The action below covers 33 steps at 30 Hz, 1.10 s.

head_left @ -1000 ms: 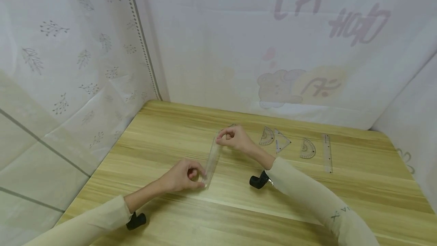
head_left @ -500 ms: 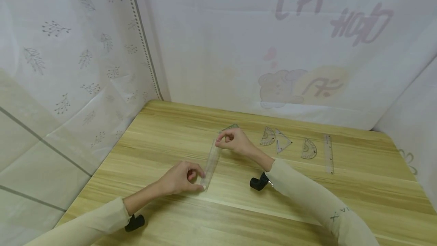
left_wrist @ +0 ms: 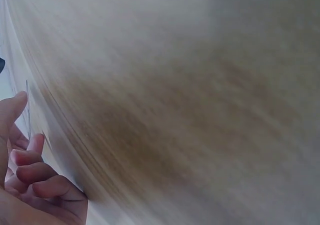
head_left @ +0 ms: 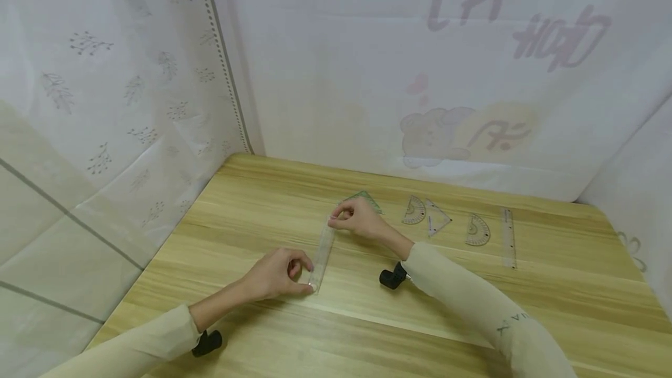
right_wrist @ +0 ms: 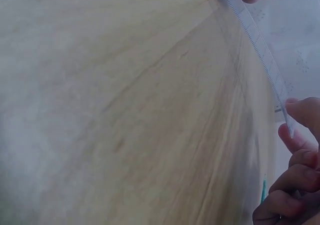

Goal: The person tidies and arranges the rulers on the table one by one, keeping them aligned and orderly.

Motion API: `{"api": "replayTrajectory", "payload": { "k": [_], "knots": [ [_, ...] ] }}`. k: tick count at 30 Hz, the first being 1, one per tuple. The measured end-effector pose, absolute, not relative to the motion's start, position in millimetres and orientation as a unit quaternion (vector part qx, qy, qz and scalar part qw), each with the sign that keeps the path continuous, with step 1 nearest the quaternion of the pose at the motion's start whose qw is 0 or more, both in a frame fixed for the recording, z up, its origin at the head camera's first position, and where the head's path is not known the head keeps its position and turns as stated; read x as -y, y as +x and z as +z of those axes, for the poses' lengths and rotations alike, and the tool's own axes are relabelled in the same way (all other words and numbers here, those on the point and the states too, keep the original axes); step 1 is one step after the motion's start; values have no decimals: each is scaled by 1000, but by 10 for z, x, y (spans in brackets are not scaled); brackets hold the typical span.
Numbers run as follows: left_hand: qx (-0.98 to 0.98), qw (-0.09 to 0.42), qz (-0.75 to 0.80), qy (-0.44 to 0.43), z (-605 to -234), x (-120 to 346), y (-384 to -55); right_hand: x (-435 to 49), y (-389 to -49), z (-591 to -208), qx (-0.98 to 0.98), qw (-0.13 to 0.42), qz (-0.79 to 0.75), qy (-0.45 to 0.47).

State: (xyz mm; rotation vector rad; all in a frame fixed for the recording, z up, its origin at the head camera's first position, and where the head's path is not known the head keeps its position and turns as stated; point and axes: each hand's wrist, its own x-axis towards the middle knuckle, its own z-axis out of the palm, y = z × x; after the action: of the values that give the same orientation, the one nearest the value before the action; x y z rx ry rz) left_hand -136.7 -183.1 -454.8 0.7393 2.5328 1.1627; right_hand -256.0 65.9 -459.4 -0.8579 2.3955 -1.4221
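A clear ruler (head_left: 323, 248) stretches between both hands over the wooden table. My left hand (head_left: 275, 273) pinches its near end, thumb at the corner and index finger along the side. At the far end, thumb and index finger of my right hand (head_left: 359, 219) grip the ruler. Seen from the right wrist, the ruler (right_wrist: 260, 50) slants above the tabletop with its scale showing, and the right hand's other fingers (right_wrist: 292, 177) are curled. The left wrist view shows the left hand (left_wrist: 37, 180) at its edge, the ruler nearly edge-on. Behind the right hand lies a green-edged set square (head_left: 371, 200), partly covered.
To the right lie a protractor (head_left: 415, 211), a clear set square (head_left: 441, 228), another protractor (head_left: 478, 231) and a second ruler (head_left: 508, 239). A black wrist mount (head_left: 392, 276) hangs under the right wrist, another (head_left: 207, 343) under the left. Printed cloth (head_left: 325, 74) encloses the table (head_left: 336, 337).
The right hand and the ruler's far end have shifted slightly left and nearer, uncovering more of the green-edged set square. The left hand stays almost in place. The head view has turned slightly.
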Motion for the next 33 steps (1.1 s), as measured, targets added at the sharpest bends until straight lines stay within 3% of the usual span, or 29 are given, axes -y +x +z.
{"api": "replayTrajectory", "payload": {
  "k": [16, 26, 33],
  "knots": [
    [-884, 119, 382, 241, -4537, 1846, -1347, -582, -2529, -4596, -844, 99, -427, -310],
    [-886, 113, 386, 230, -4539, 1829, -1391, -835, -2582, -4522, -827, 119, -475, -276],
    [-881, 101, 404, 225, -4490, 1783, -1494, -974, -2583, -4518, -829, 104, -452, -312]
  ]
}}
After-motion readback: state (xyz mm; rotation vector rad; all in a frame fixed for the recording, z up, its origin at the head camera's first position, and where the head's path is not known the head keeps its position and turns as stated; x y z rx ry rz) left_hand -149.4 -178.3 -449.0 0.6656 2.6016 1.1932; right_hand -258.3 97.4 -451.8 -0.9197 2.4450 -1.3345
